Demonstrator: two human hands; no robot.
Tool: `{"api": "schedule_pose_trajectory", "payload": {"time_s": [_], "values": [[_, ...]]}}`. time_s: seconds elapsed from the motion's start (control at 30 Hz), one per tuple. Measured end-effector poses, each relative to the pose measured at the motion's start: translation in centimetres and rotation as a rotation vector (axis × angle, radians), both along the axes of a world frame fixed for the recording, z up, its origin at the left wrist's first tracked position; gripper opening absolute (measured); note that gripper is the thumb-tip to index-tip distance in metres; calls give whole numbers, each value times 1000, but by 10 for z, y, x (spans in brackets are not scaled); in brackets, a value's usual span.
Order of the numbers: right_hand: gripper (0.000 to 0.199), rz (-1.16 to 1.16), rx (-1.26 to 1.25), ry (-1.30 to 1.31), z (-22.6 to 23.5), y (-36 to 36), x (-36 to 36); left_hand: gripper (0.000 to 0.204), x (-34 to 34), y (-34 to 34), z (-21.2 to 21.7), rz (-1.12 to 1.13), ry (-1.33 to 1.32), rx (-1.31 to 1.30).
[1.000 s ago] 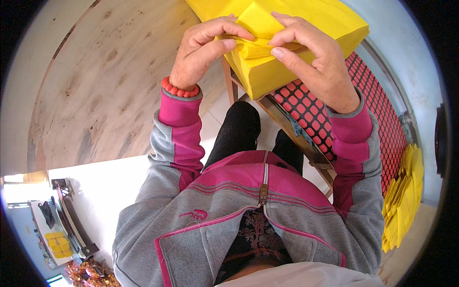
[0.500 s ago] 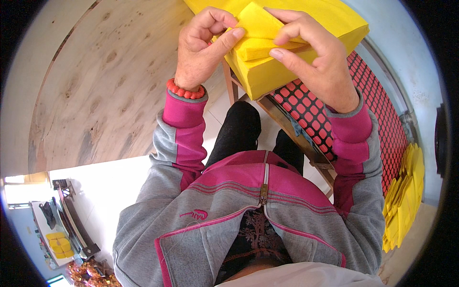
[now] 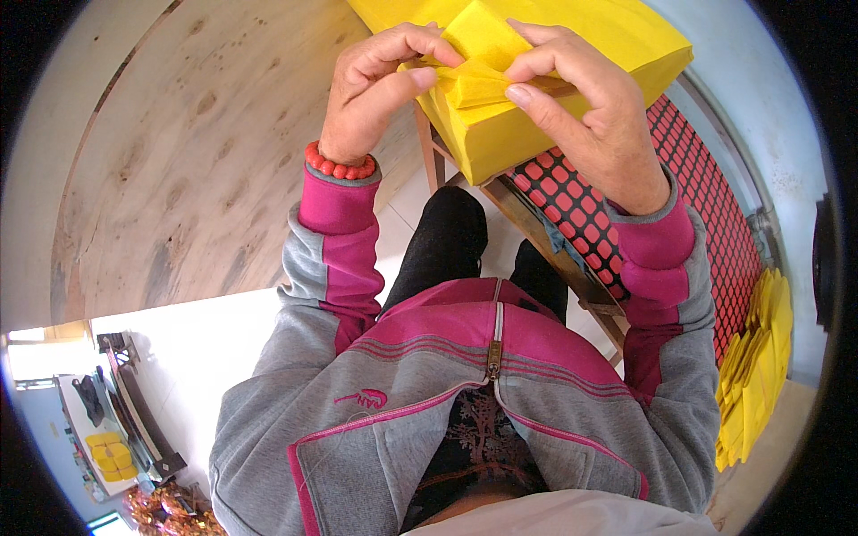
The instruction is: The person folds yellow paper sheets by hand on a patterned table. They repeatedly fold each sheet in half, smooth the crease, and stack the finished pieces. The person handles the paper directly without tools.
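Both hands work on a folded yellow paper-like sheet [image 3: 487,45], its top corner standing up, above the front edge of a thick yellow stack [image 3: 509,147]. My left hand [image 3: 371,85], with a red bead bracelet [image 3: 340,163] at the wrist, has its bent forefinger pressed into the fold. Its thumb sits slightly lower, a little apart from that finger, and the other fingertips are partly hidden behind the sheet. On the other side, my right hand [image 3: 594,107] pinches the fold's right end between thumb and forefinger.
A large wooden board [image 3: 197,161] fills the left. Under the stack's right side is a red-and-black patterned surface [image 3: 572,201] with a wooden frame. Several folded yellow pieces [image 3: 755,366] lie at the far right. My knees [image 3: 447,237] are below the stack.
My left thumb has drawn back down and left from the sheet, while its forefinger has pushed into the fold. The fold looks more gathered. My right hand keeps its pinch.
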State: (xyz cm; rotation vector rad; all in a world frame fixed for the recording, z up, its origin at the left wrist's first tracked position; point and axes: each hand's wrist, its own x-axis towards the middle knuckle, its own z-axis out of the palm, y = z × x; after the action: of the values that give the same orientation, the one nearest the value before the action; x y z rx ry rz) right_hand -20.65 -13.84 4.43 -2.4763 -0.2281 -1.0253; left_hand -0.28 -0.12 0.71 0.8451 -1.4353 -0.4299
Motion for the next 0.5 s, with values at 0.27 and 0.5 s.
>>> {"api": "schedule_pose_trajectory", "payload": {"time_s": [0.27,0.5], "values": [[12,-6,93,13,3,2,-2,9,-4,-2,-4,128,-24,8],[13,2,-26,-30,0,0,0,10,-3,-7,-11,214,73,19]]}}
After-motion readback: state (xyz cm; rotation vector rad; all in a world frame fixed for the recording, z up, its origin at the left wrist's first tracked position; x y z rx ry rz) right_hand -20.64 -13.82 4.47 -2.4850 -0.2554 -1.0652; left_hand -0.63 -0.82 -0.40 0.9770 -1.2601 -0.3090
